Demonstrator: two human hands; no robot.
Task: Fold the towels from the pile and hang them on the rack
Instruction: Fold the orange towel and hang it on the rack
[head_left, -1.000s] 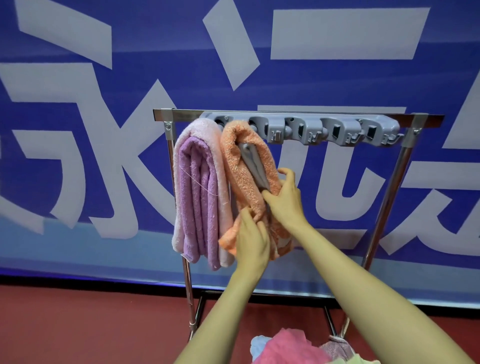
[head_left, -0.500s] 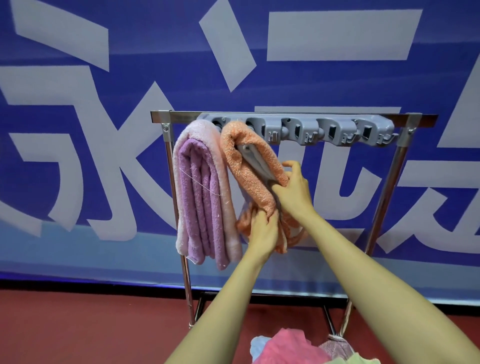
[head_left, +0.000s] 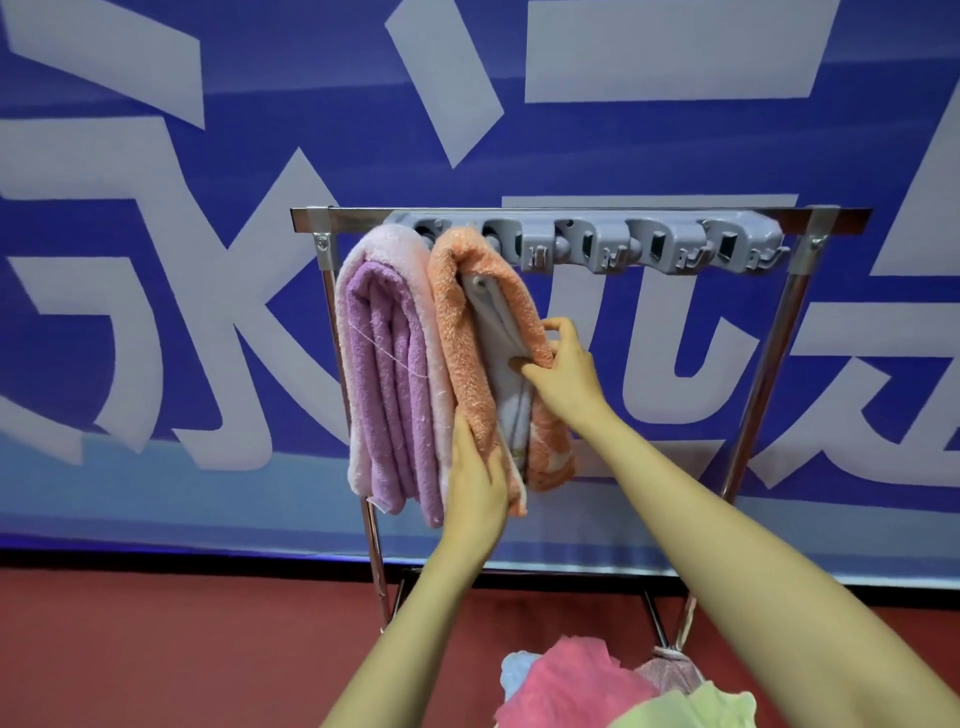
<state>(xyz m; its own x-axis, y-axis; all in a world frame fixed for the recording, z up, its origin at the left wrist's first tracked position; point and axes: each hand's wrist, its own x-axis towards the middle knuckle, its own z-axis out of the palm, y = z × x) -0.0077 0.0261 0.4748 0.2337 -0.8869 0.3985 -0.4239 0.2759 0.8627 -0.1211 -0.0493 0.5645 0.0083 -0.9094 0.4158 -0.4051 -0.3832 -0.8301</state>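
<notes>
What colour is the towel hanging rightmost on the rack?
The towel is orange with a white inner side, seen in the head view.

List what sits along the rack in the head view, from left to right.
The left post → pink and purple towel → orange towel → bare hooks of the grey hook strip → right post.
</notes>
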